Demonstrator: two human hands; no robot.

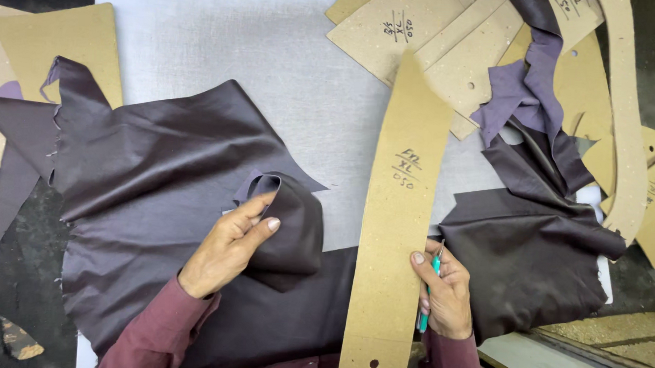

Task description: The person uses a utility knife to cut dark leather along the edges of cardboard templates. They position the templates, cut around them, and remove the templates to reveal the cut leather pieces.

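Note:
A large dark purple leather hide lies spread over a grey cutting board. My left hand pinches a folded flap of the hide and lifts it up. A long, curved cardboard pattern piece runs down the table from upper middle to the near edge. My right hand rests against the pattern's right edge and grips a teal-handled cutting tool, its tip pointing up along that edge. A second piece of dark leather lies to the right of the pattern.
Several more cardboard pattern pieces are stacked at the top right, with strips of purple leather draped over them. Another cardboard piece lies at the top left. A long curved pattern lies at the far right.

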